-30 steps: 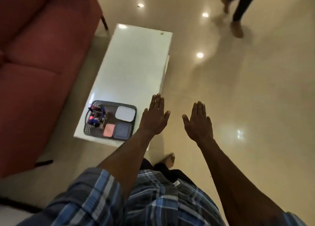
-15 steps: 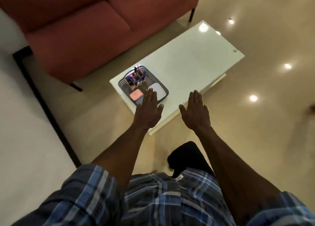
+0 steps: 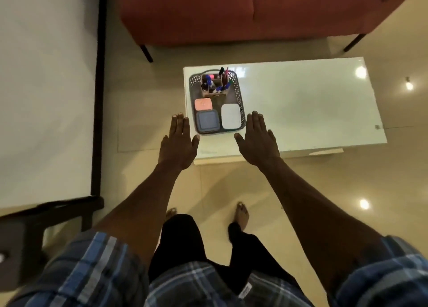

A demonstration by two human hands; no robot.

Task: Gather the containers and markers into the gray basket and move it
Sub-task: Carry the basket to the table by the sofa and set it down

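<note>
The gray basket (image 3: 240, 98) stands at the left end of the white low table (image 3: 301, 105). Inside it sit a wooden holder with markers (image 3: 215, 84) at the far end, a pink container (image 3: 203, 104), a blue-gray container (image 3: 207, 121) and a white container (image 3: 231, 116). My left hand (image 3: 178, 142) hovers with straight fingers at the basket's near left corner, holding nothing. My right hand (image 3: 258, 140) hovers flat just right of the basket's near end, also holding nothing. Neither hand visibly touches the basket.
A red sofa (image 3: 243, 12) stands beyond the table. A white surface with a dark frame (image 3: 46, 86) fills the left side. My bare feet (image 3: 242, 214) stand on the glossy tiled floor (image 3: 335, 179) in front of the table.
The view has swung round, so the table now lies straight ahead with the sofa behind it. Both hands stay flat and now flank the basket's near end.
</note>
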